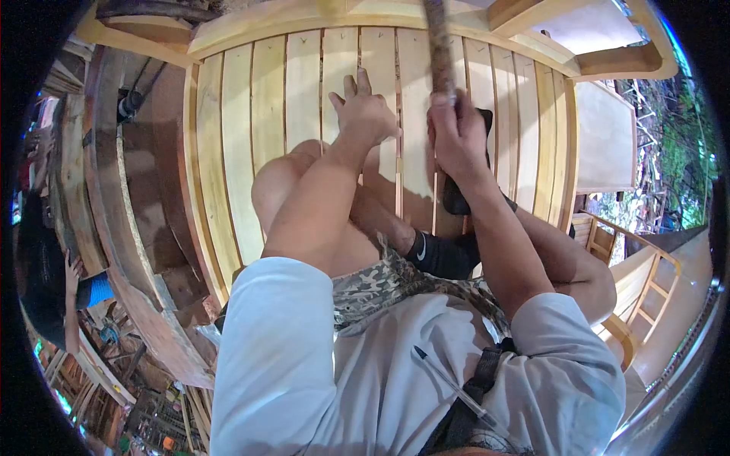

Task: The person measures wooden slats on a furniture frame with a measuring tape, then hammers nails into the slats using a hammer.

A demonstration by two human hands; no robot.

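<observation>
My right hand (458,133) is wrapped round a worn, brown, stick-like handle (439,49) that points away from me. The handle is blurred, and its far end runs out of the top of the view. To the left, my left hand (365,114) is over the pale wooden slats (304,83) with its fingers spread. I see nothing held in it, though I cannot tell whether its fingertips touch the wood. Small nails or nail marks show along the far ends of the slats, near the frame rail (266,32).
I sit cross-legged on the slats, a black sock (437,254) on one foot. Raised wooden arms (620,61) stand at the far corners. Stacked boards (137,190) lie left, near another person's arm (72,304). A wooden frame (654,285) is at right.
</observation>
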